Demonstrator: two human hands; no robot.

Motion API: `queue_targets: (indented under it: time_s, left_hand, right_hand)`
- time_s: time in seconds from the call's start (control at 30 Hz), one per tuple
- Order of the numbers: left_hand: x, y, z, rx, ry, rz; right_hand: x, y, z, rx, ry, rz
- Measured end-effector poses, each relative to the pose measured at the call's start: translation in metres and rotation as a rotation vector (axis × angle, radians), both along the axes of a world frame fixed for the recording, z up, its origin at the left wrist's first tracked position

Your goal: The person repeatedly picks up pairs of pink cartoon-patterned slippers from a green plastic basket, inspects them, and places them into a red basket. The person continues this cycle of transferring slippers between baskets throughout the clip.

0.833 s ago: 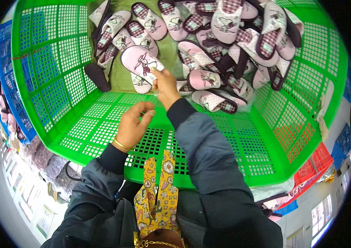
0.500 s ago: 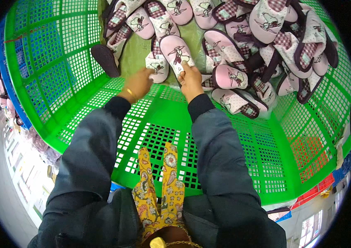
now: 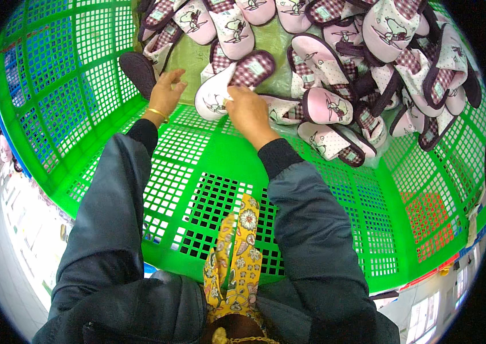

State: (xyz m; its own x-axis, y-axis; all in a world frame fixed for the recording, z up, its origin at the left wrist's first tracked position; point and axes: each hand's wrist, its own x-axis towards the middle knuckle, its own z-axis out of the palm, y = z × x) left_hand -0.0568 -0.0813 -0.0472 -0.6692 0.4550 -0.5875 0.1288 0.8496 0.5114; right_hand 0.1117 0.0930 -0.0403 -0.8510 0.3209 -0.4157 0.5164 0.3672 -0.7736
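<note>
The right hand (image 3: 250, 114) has its fingers pinching a white slipper (image 3: 220, 83); the left hand's (image 3: 165, 94) fingers are spread, near a dark-soled slipper (image 3: 136, 73) at left.

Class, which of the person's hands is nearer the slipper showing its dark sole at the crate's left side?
Left. The left hand is just right of that dark-soled slipper; the right hand is farther right, holding a white-fronted slipper.
</note>
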Motion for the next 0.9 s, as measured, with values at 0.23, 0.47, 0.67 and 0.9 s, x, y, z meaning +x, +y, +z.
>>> queue_targets:
  time_s: [0.23, 0.47, 0.67, 0.9]
  left_hand:
    - [0.005, 0.043, 0.071, 0.11, 0.222, -0.834]
    - [-0.009, 0.02, -0.008, -0.333, 0.257, -0.739]
    - [-0.026, 0.043, -0.047, -0.756, 0.096, -0.917]
    - [-0.022, 0.041, -0.052, -0.599, 0.173, -0.964]
  right_hand:
    - [-0.033, -0.049, -0.002, -0.056, 0.262, 0.013]
    - [0.002, -0.017, -0.008, -0.128, 0.255, 0.019]
    - [0.075, 0.053, 0.004, -0.052, -0.21, 0.328]
    - [0.136, 0.058, -0.009, 0.021, -0.247, 0.103]
